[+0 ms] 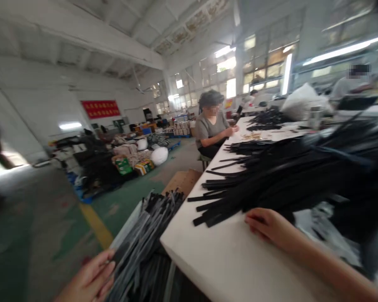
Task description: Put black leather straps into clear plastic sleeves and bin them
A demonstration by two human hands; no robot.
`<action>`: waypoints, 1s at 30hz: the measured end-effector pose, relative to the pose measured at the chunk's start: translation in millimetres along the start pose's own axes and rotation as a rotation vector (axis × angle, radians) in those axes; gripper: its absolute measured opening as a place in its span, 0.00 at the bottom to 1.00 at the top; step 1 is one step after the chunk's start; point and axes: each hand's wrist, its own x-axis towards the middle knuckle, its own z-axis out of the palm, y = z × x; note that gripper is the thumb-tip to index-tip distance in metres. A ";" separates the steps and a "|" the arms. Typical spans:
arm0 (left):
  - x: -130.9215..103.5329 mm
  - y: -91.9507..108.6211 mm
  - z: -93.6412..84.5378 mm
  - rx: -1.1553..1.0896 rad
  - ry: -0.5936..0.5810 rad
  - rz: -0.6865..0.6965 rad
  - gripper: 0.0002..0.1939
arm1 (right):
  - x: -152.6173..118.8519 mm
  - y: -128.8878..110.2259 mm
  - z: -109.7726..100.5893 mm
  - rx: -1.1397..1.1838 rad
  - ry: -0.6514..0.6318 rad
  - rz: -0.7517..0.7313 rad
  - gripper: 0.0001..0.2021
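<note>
My left hand (96,274) is at the lower left, its thumb and fingers closed on the end of a dark strip (121,248). That strip lies along a heap of grey and black strips (141,239) standing beside the table, below its top. Over the white table (208,256), my right hand (266,224) has its fingers curled together; whatever is in them, if anything, is hidden. Just beyond it spreads a large pile of flat black strips (271,176), their ends fanned toward the table's left edge.
Farther along the table sits a co-worker (211,126), hands together over the tabletop. Crumpled clear plastic (326,230) lies right of my right hand. A cardboard box (182,182) stands by the table's left side. Stacked goods (97,163) on blue pallets occupy the floor at left.
</note>
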 end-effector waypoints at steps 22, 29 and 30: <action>92.4 137.0 220.6 0.818 -0.550 1.303 0.20 | 4.9 -33.0 -26.4 0.331 0.210 0.004 0.18; 7.3 126.6 352.3 0.925 -0.631 1.554 0.25 | -10.9 -16.9 -90.9 -0.350 0.987 -0.170 0.11; 7.1 125.4 365.1 0.942 -0.568 1.550 0.27 | -12.6 -9.4 -96.0 -0.497 0.964 -0.216 0.11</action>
